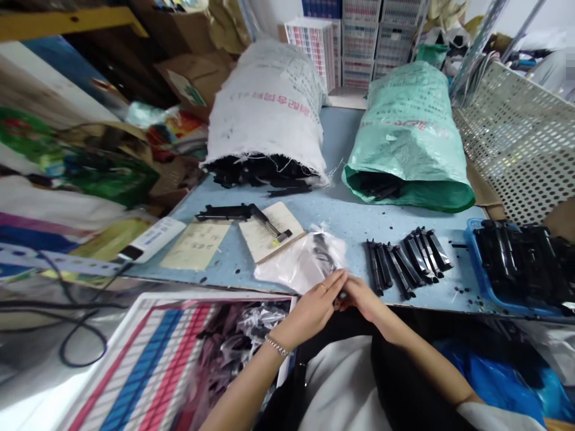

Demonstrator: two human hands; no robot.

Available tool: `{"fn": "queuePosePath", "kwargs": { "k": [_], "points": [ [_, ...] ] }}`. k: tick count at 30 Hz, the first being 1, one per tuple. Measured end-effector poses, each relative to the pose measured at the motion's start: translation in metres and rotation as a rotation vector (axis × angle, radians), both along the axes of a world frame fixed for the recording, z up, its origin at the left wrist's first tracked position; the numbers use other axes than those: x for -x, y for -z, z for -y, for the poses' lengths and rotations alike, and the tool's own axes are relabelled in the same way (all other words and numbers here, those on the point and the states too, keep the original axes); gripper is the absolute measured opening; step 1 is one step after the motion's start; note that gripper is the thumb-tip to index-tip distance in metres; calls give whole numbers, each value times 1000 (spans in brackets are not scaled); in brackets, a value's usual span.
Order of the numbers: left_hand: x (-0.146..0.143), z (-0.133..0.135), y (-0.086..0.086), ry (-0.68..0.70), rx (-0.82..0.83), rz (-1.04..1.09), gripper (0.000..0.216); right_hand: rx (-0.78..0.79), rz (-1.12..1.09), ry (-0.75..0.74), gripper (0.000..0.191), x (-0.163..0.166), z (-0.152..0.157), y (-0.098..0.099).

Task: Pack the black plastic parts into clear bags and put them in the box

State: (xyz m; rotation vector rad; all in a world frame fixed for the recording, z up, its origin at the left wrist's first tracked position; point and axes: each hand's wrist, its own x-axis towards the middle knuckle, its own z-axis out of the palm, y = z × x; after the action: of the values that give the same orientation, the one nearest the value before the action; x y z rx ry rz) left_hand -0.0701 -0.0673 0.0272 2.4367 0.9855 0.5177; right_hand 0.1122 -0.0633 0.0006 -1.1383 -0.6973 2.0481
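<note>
My left hand (314, 305) and my right hand (362, 299) meet at the front edge of the blue table (341, 218). Both pinch the near end of a clear plastic bag (300, 263) lying on the table. A black plastic part (322, 252) shows inside the bag. Just right of my hands lies a row of several black plastic parts (406, 257). My left wrist wears a bracelet, and a finger carries a ring.
A white woven sack (269, 108) and a green sack (411, 131) lie open at the back, black parts spilling out. A blue tray (521, 266) of black parts sits at right. A striped crate (157, 359) of bagged parts stands at lower left. Paper cards (197, 242) lie nearby.
</note>
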Motion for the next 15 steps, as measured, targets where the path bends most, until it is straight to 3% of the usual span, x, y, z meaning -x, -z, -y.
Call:
{"fn": "queuePosePath", "kwargs": {
  "k": [2, 5, 7, 9, 12, 15],
  "points": [
    [-4, 1, -5, 23, 9, 21, 92, -253, 209, -48, 42, 4, 10, -3],
    [5, 8, -24, -29, -32, 46, 68, -506, 291, -210, 56, 4, 24, -17],
    [26, 22, -38, -94, -52, 26, 47, -608, 278, -368, 58, -3, 26, -31],
    [59, 43, -43, -163, -17, -28, 36, -699, 403, -437, 53, -18, 23, -44],
    [109, 77, -20, -351, 206, -172, 29, -749, 962, -251, 48, -49, 12, -51],
    [129, 108, 17, -501, 599, -427, 14, -680, 1419, -98, 71, -73, 4, -36]
  ]
}}
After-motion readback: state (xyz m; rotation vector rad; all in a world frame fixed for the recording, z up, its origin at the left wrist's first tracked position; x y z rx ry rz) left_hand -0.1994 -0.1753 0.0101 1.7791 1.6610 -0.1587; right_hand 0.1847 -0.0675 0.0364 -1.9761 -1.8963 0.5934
